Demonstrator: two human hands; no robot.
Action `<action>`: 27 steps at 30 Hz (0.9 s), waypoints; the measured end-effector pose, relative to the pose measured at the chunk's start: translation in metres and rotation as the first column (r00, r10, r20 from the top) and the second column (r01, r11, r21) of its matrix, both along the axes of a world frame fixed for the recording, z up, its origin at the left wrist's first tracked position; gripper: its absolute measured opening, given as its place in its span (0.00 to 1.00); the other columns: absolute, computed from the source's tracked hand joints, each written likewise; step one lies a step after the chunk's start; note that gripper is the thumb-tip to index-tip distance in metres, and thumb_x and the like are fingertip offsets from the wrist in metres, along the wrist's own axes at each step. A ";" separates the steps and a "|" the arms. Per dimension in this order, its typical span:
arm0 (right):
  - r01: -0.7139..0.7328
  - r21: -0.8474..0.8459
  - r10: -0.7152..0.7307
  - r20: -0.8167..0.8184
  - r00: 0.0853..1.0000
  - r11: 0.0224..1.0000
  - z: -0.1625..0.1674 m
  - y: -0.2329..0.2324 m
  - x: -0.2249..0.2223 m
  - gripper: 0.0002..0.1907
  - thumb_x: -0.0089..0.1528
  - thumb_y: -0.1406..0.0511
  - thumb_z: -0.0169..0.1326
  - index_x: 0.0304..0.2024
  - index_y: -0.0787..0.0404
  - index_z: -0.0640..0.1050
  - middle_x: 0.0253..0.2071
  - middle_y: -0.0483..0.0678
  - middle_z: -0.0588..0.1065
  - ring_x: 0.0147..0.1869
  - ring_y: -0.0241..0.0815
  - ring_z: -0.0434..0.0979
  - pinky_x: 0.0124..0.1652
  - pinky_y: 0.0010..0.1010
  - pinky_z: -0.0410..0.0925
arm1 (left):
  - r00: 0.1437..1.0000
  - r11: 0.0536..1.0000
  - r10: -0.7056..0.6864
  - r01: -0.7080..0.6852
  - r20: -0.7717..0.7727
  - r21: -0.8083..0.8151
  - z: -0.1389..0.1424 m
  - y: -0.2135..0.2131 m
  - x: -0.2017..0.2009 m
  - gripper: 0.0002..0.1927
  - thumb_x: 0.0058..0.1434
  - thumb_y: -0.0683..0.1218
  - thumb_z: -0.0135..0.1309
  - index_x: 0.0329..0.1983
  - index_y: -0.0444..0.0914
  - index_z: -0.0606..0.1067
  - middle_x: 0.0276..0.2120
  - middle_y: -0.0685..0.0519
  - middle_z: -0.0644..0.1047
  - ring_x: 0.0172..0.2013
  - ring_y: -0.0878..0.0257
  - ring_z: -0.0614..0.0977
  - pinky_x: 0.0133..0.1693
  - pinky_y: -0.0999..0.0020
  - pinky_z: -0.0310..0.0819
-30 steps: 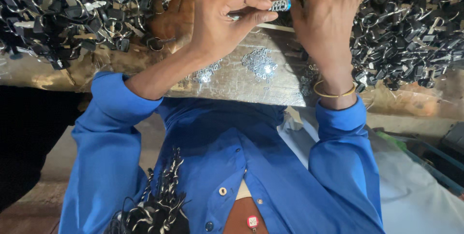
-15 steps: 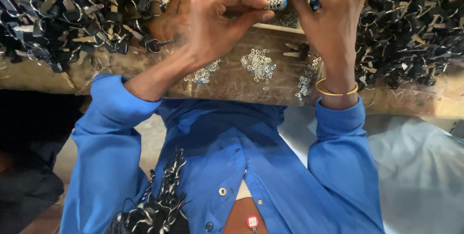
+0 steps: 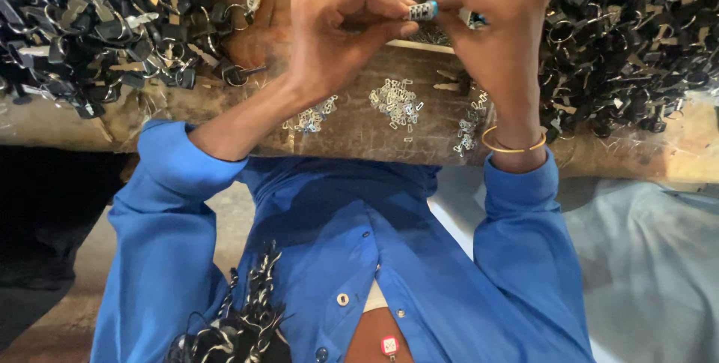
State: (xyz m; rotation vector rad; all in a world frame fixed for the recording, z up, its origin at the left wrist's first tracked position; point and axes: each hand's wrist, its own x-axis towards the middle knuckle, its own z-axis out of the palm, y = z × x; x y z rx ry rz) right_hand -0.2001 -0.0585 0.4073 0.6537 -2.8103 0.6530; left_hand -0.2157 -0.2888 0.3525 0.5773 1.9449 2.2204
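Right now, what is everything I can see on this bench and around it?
Small blue-and-silver patterned cylinder: one, pinched between both hands.
Black-and-metal key-ring pieces, left heap: many, bench's left.
Black-and-metal key-ring pieces, right heap: many, bench's right.
Small silver metal clips: three loose clusters, bench middle.
Shallow pale-rimmed tray: one, behind the hands, holding more blue cylinders.
Worn brown wooden bench: one, across the view.
Bundle of black-and-white pieces: one, on the lap.
Blue buttoned shirt: one, worn.
Gold bangle: one, right wrist.
Left hand: one, pinching the cylinder.
Right hand: one, ringed.
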 end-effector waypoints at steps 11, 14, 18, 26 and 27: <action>0.255 -0.547 -0.247 0.090 0.965 0.798 0.021 0.048 0.028 0.08 0.63 0.77 0.70 0.41 0.70 0.82 0.40 0.50 0.76 0.31 0.35 0.64 0.31 0.25 0.55 | 0.989 0.980 0.145 -0.142 -0.010 0.140 0.007 -0.007 0.002 0.06 0.68 0.32 0.66 0.45 0.29 0.80 0.42 0.46 0.84 0.43 0.64 0.86 0.47 0.72 0.85; 0.275 -0.789 -0.253 0.157 0.955 0.550 0.025 0.060 0.051 0.07 0.64 0.76 0.66 0.43 0.71 0.79 0.42 0.50 0.75 0.29 0.34 0.65 0.29 0.25 0.57 | 0.971 0.960 0.238 -0.239 0.024 0.146 0.013 -0.018 0.005 0.07 0.68 0.32 0.68 0.44 0.29 0.81 0.38 0.47 0.84 0.37 0.67 0.86 0.41 0.76 0.82; 0.253 -0.897 -0.202 0.190 0.961 0.363 0.025 0.064 0.097 0.07 0.66 0.73 0.62 0.46 0.70 0.79 0.40 0.50 0.75 0.30 0.34 0.67 0.28 0.23 0.59 | 0.945 0.952 0.306 -0.300 -0.117 0.063 0.028 -0.040 0.023 0.08 0.70 0.32 0.68 0.47 0.31 0.80 0.38 0.48 0.84 0.38 0.68 0.87 0.40 0.77 0.83; 0.419 -0.618 -0.579 -0.073 0.812 0.665 -0.012 0.060 0.191 0.06 0.69 0.73 0.63 0.47 0.69 0.81 0.46 0.51 0.76 0.37 0.35 0.69 0.32 0.23 0.58 | 0.943 0.939 0.315 -0.327 -0.108 -0.111 0.037 -0.058 0.140 0.09 0.64 0.33 0.67 0.44 0.31 0.79 0.44 0.47 0.83 0.44 0.63 0.86 0.45 0.74 0.83; 0.465 -0.566 -0.628 -0.124 0.768 0.681 -0.017 0.059 0.200 0.05 0.68 0.73 0.64 0.46 0.68 0.81 0.45 0.51 0.77 0.38 0.35 0.69 0.32 0.23 0.59 | 0.933 0.925 0.341 -0.355 -0.115 -0.138 0.035 -0.059 0.154 0.09 0.63 0.33 0.67 0.43 0.31 0.78 0.43 0.46 0.84 0.43 0.64 0.86 0.44 0.75 0.82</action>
